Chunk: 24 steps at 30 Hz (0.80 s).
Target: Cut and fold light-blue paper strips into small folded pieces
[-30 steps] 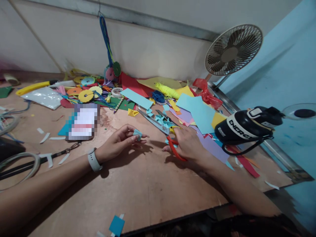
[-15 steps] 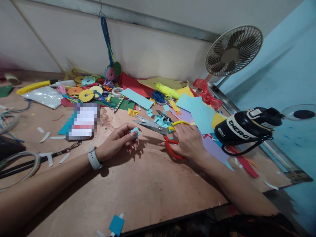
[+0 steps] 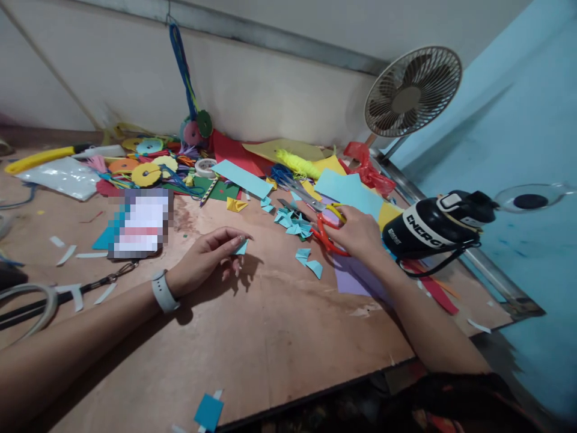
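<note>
My left hand (image 3: 216, 249) pinches a small folded piece of light blue paper (image 3: 241, 247) between thumb and fingers, above the tabletop. At the right, my right hand (image 3: 358, 231) is on a pair of scissors (image 3: 328, 231) with red and yellow handles. The blades point away to the left, over the blue paper scraps, and look parted. Beneath and beside them is a heap of folded light blue pieces (image 3: 292, 222). Two more folded blue pieces (image 3: 308, 261) lie nearer me. A yellow folded piece (image 3: 236, 204) sits left of the heap.
Coloured paper sheets (image 3: 345, 187) spread behind my right hand. A black bottle (image 3: 433, 228) leans at the right, with a fan (image 3: 412, 93) behind. At the left are a phone (image 3: 140, 225), yellow paper discs with cords (image 3: 146, 174) and a tape roll (image 3: 205, 167). A blue square (image 3: 208, 411) lies near the front edge.
My right hand has carried the scissors away from my left hand, back and right to the blue heap. The paper in my left hand is turned differently. The view has shifted slightly right.
</note>
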{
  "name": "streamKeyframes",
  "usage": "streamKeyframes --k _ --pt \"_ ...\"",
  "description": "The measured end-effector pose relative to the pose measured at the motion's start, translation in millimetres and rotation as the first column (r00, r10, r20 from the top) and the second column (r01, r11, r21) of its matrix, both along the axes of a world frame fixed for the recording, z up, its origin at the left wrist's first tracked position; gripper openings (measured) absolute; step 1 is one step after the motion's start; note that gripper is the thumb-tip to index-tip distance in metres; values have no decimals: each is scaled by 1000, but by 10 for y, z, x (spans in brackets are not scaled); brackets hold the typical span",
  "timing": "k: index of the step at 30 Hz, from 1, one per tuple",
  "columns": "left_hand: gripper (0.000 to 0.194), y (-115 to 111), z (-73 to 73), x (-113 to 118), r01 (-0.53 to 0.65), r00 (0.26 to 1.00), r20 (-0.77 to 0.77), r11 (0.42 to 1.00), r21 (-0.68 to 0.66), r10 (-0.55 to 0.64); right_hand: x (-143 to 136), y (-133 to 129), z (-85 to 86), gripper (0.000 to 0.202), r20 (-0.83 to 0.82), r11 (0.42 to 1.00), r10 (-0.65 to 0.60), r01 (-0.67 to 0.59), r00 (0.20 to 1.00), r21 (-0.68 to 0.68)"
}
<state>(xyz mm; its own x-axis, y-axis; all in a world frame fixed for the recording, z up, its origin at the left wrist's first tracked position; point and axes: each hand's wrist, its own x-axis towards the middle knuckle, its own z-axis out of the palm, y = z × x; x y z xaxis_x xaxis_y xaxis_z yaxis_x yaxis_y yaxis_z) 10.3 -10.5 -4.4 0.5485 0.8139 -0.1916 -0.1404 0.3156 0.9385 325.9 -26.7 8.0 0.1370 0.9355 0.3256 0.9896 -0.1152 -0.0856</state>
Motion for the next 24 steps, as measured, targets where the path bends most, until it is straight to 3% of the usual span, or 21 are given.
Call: streamKeyframes --k 3,8,11,13,15,19,22,24 --pt "30 5 20 -2 14 1000 -20 999 -39 -15 172 84 15 45 38 996 -66 68 997 -51" --pt "40 41 61 -49 70 993 -94 996 -57 -75 368 147 -49 45 76 992 -27 36 997 -118" --pt "47 55 67 -60 77 992 -98 996 -54 -82 375 140 -79 41 71 999 36 -33 997 -39" --pt "51 51 77 -51 73 992 -98 996 -46 -77 273 98 -86 37 58 983 161 -165 985 85" --pt "53 38 88 -34 75 991 -108 997 -30 -78 70 18 -89 36 20 919 347 -344 938 194" --pt "50 14 93 -12 102 983 -154 994 28 -96 -524 -180 -98 31 -18 724 680 -667 733 177" --pt "52 3 85 -14 118 976 -191 992 50 -106 -932 -230 -84 31 92 580 794 -794 601 181" --pt "55 -2 84 -18 117 972 -212 992 42 -106 -1119 -197 -70 30 127 538 825 -834 551 127"
